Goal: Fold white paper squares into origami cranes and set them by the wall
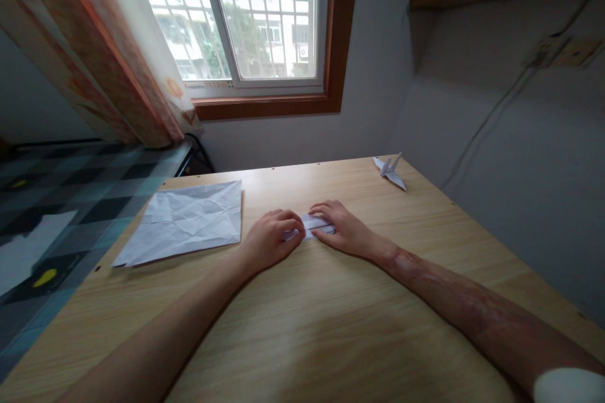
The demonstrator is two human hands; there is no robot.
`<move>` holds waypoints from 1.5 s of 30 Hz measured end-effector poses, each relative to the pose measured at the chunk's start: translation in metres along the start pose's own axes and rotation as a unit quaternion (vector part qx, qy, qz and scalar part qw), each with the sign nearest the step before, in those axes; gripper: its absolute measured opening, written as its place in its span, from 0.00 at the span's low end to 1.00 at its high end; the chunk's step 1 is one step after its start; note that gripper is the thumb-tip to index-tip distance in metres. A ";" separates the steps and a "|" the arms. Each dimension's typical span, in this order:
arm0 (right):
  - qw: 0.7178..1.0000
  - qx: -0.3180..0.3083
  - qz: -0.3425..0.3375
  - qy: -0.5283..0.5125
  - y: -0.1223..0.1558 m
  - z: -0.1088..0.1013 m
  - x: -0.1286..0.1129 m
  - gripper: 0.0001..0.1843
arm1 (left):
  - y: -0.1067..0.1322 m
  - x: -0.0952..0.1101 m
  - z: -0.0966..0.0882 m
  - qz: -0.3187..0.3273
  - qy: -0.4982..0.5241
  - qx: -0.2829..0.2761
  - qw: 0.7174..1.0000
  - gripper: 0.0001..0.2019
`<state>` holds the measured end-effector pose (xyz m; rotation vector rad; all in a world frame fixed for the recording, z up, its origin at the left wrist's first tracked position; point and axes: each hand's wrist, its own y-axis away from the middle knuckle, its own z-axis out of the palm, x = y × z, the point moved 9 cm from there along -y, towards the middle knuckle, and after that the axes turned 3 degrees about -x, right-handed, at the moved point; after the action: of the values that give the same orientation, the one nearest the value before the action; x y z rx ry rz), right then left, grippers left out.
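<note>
A small folded piece of white paper (311, 224) lies flat on the wooden table (302, 315). My left hand (274, 234) curls over its left end, thumb and fingers closed on the paper. On the right end rests my right hand (341, 227), its fingers apart and touching the top and near edge of the paper. Part of the paper is hidden beneath both hands.
A creased white sheet (193, 220) lies left of my hands. Near the far right corner stands a folded paper crane (390, 171). Left of the table, a checked bed cover (118, 170) carries another white paper (33, 249). A wall borders the right side.
</note>
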<state>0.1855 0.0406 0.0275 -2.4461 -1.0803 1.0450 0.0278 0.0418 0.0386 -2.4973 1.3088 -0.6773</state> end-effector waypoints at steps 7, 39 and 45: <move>0.999 -0.021 0.031 -0.026 0.001 0.004 0.005 0.19 | 0.001 -0.005 0.003 -0.008 -0.003 0.001 1.000 0.07; 0.969 -0.026 -0.132 0.207 0.008 0.007 -0.031 0.09 | 0.004 0.011 -0.003 0.025 -0.066 0.019 0.997 0.07; 0.984 -0.016 -0.095 0.149 0.003 0.005 -0.023 0.10 | 0.003 0.007 -0.001 0.013 -0.047 0.011 0.999 0.08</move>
<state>0.1728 0.0211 0.0342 -2.3686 -1.2047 0.5859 0.0282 0.0344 0.0401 -2.4584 1.2917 -0.5589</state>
